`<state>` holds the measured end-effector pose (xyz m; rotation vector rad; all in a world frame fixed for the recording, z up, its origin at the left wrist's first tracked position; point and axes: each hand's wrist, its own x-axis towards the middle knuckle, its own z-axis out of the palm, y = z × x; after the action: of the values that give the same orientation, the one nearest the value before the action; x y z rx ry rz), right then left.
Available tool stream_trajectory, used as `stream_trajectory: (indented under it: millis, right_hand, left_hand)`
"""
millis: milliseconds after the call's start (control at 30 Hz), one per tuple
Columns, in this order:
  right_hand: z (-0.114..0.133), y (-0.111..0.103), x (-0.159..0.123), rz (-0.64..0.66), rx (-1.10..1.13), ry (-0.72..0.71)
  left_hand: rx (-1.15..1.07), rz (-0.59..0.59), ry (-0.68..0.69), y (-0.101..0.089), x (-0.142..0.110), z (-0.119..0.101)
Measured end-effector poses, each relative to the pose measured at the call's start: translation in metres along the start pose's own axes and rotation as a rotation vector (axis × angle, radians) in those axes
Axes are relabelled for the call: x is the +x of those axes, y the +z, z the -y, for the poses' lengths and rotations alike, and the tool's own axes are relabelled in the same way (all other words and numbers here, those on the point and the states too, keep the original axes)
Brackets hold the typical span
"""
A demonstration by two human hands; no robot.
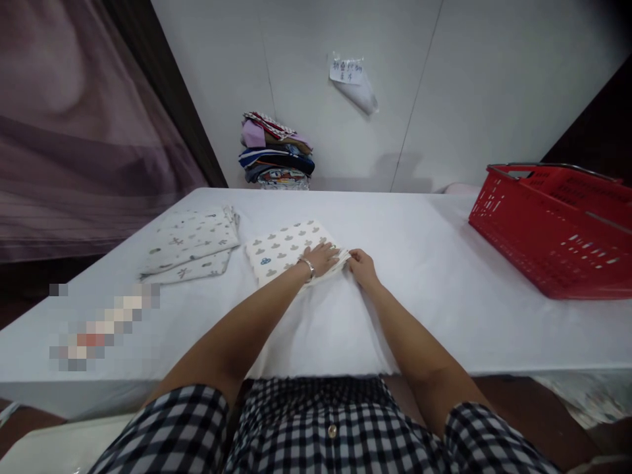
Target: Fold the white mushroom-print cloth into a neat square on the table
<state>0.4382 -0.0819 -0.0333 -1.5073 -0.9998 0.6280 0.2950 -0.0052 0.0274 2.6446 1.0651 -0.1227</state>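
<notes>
A folded white cloth with grey cloud-like prints [279, 249] lies on the white-covered table in front of me. My left hand [322, 258], with a bracelet at its wrist, rests flat on the right part of this cloth. At the cloth's right corner, my right hand [363, 266] pinches the layered edge between thumb and fingers. To the left sits another folded cloth [192, 240], off-white with small scattered prints; neither hand touches it.
A red plastic basket [553, 237] with a metal handle stands on the table's right side. Behind the far edge rises a stack of folded clothes [277, 151]. A paper sign [348, 71] hangs on the wall. A blurred-out patch covers something at the table's left.
</notes>
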Motion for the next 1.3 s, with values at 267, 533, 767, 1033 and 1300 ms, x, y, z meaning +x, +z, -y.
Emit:
stream_trajectory:
  millis: [267,533,767,1033,1300]
  right_hand:
    - [0.020,-0.012,-0.013,0.054,0.067,0.114]
    - [0.009,-0.001,0.011,0.029,-0.037,0.134]
    - [0.012,0.010,0.012,-0.058,0.219,0.154]
    - [0.015,0.000,0.003,-0.013,0.315,0.210]
    - [0.020,0.000,0.002,-0.024,0.322,0.185]
  left_hand:
    - [-0.166,-0.116,-0.005,-0.014,-0.027,0.015]
    - [-0.124,-0.504,0.041,0.010,-0.100,0.062]
    - [0.170,-0.501,0.032,0.026,-0.101,0.020]
    - [0.263,-0.463,-0.013,0.025,-0.061,-0.016]
    - [0.306,-0.497,-0.047,0.026,-0.055,-0.012]
